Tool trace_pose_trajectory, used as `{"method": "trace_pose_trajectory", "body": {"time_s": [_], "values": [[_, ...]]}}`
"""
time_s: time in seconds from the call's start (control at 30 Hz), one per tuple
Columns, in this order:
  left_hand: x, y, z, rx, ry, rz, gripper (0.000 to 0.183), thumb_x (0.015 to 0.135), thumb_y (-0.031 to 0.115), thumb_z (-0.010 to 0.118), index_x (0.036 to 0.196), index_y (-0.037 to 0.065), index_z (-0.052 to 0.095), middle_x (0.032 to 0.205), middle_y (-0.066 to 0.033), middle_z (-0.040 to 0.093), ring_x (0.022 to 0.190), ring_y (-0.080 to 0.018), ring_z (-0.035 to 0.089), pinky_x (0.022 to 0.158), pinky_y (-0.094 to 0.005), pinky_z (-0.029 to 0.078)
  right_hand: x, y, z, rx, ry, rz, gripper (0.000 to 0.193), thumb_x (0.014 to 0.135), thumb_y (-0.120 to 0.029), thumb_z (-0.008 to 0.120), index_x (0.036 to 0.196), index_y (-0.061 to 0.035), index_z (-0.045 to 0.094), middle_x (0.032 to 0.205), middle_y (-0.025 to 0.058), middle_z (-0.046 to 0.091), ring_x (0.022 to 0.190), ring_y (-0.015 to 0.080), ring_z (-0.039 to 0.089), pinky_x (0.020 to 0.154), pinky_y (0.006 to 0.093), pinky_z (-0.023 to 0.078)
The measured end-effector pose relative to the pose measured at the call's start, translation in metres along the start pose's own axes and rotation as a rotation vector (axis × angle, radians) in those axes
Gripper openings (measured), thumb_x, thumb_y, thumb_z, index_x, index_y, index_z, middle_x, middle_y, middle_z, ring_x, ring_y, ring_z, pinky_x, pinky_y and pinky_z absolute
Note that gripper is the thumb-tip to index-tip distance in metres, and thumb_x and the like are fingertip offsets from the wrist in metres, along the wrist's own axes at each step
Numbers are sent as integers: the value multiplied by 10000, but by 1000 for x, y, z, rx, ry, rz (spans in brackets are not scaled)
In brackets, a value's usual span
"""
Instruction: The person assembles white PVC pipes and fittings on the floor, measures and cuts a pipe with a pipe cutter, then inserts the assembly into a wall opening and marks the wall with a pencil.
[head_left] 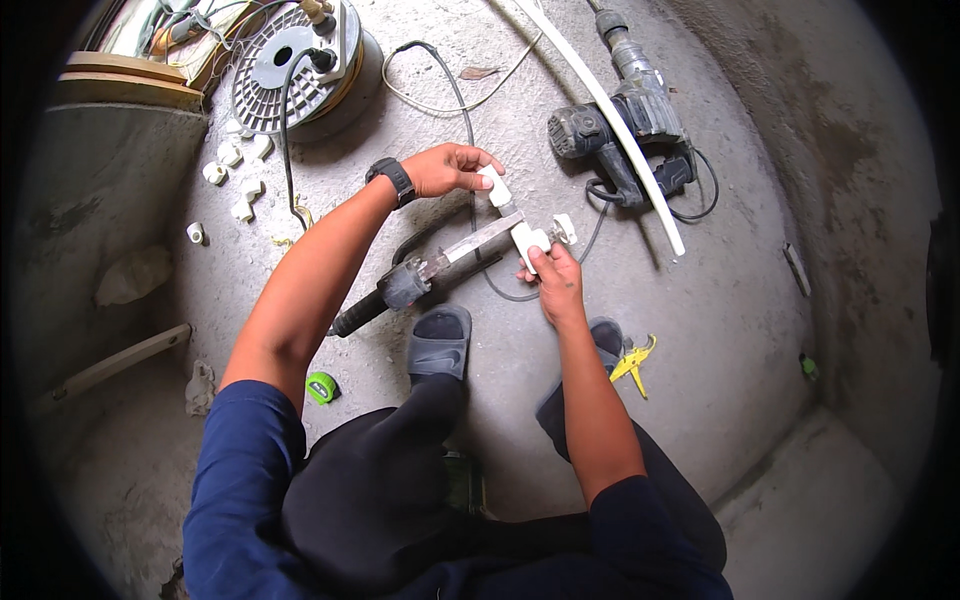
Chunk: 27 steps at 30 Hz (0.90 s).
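Note:
My left hand (448,171), with a black watch on its wrist, grips a short white plastic pipe fitting (496,187) between thumb and fingers. In my right hand (558,283) is a white plastic valve (527,238) with a small white-and-metal handle on its far side. Both pieces meet the tip of a pipe welding iron (481,238) from opposite sides of its flat metal plate. How far they sit on its heating sockets I cannot tell. The iron's grey body and black grip point toward the lower left, near my sandal.
A cable reel (270,75) stands at the far left, several white fittings (229,154) lying below it. A rotary hammer (630,130) lies far right under a long white pipe (600,95). Yellow pipe cutters (632,364) and a green tape measure (321,387) are near my feet.

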<state>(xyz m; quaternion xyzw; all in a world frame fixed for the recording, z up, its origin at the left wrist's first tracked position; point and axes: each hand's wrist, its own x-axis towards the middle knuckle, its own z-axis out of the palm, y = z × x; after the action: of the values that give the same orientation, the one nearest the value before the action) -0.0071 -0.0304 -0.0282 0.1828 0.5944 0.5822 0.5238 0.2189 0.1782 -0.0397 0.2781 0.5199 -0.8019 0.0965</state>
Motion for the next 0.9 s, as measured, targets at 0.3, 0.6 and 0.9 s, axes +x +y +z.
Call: {"method": "trace_pose_trajectory", "body": {"time_s": [0.3, 0.6, 0.9], "values": [[-4, -6, 6, -24, 95, 35, 353, 998, 201, 684, 1284, -2, 653, 1118, -56, 718, 1006, -116, 659, 902, -288, 539, -15, -10, 16, -475, 170, -407, 334, 858, -127, 823, 1098, 32, 656, 996, 88, 707, 855, 175, 666, 773, 319, 537], [-5, 17, 24, 218, 377, -158, 427, 911, 438, 761, 899, 12, 740, 725, -60, 701, 639, -111, 656, 603, -255, 526, -17, -25, 21, -840, 250, -571, 450, 764, -175, 889, 1102, 4, 653, 974, 160, 670, 882, 347, 682, 763, 417, 537], [-4, 36, 29, 341, 422, -378, 584, 868, 551, 768, 750, -17, 700, 616, -102, 672, 526, -161, 661, 507, -285, 511, -18, -24, 18, -918, 231, -666, 504, 743, -165, 895, 1153, -28, 636, 987, 162, 664, 893, 390, 665, 769, 457, 532]]}}
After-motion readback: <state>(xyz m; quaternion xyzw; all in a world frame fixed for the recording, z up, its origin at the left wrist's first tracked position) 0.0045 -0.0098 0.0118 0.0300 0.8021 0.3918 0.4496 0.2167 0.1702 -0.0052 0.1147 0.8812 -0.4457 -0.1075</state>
